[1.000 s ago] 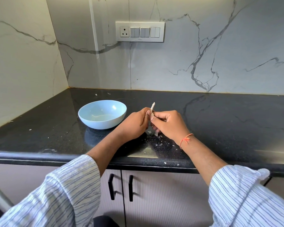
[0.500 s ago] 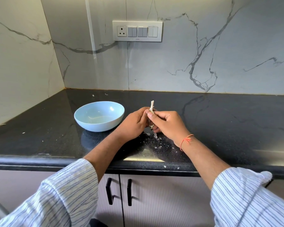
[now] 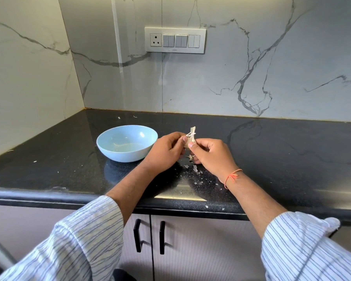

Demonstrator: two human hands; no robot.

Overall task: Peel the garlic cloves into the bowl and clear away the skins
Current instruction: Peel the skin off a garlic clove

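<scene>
Head view: one garlic clove [image 3: 191, 138], papery skin flared upward, is pinched between the left hand [image 3: 166, 151] and the right hand [image 3: 211, 154], held above the black surface [image 3: 282, 159]. A light blue bowl [image 3: 127, 143] is placed just left of the hands. Skin scraps [image 3: 195, 168] are scattered beneath the hands.

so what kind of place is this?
Most likely a home kitchen: a dark stone countertop over cabinet doors, a marble-look backsplash with a socket and switch panel, and a light blue bowl beside hands peeling garlic.
</scene>
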